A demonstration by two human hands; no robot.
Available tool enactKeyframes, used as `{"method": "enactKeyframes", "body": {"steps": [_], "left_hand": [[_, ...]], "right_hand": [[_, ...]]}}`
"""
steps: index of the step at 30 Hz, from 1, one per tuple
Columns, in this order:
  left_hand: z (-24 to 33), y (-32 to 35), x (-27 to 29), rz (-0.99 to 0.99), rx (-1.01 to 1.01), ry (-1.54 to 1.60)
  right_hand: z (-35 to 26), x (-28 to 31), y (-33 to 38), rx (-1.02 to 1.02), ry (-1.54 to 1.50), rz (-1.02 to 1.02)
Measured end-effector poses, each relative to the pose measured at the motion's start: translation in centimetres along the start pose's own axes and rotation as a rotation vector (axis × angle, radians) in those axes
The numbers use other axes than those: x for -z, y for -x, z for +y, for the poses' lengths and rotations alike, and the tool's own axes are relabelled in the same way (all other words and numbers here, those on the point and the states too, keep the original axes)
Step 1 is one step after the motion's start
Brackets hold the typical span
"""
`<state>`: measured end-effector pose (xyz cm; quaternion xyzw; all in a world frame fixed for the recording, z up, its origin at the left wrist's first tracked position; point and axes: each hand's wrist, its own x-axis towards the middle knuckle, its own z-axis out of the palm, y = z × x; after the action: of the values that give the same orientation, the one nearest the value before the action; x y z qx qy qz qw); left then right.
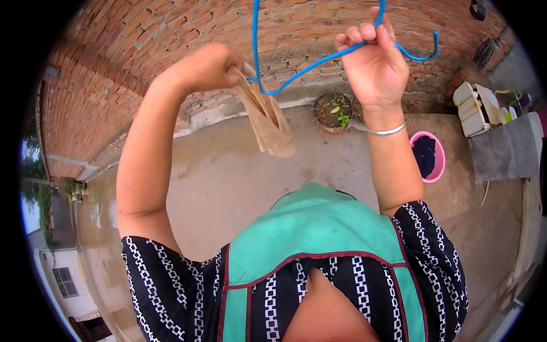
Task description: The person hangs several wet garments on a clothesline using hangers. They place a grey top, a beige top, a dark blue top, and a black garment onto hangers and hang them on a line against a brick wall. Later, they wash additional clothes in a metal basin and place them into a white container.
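Note:
My right hand (377, 71) is raised, its thumb and fingers closed on a thin blue cord (310, 69). From there the cord sags to the left, rises out of the top of the view, and has a short hooked free end right of the hand. My left hand (213, 67) is closed on the top of a thin beige cloth (266, 125), possibly a sock or stocking, which hangs down in folds. The cord's low bend lies right beside the cloth; whether it passes through or behind the cloth I cannot tell.
A brick wall (296, 25) stands ahead, with a potted plant (334, 113) at its foot. To the right are a pink tub (439, 162) with dark cloth inside, a white worn box-like appliance (477, 111) and a grey slab (506, 149). Concrete floor (228, 171) lies below.

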<state>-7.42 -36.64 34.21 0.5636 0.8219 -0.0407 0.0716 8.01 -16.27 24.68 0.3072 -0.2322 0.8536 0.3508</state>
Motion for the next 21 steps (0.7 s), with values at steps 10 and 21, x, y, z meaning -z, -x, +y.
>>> {"method": "enactKeyframes", "body": {"steps": [10,21], "left_hand": [[0.5,5.8,3.7,0.333,-0.011,0.15],[-1.5,10.5,2.5,0.269,0.127,0.145]], "right_hand": [[0.7,2.0,4.3,-0.176,0.353,-0.035],[-2.9,3.4,5.2,-0.458,0.712,-0.077]]}}
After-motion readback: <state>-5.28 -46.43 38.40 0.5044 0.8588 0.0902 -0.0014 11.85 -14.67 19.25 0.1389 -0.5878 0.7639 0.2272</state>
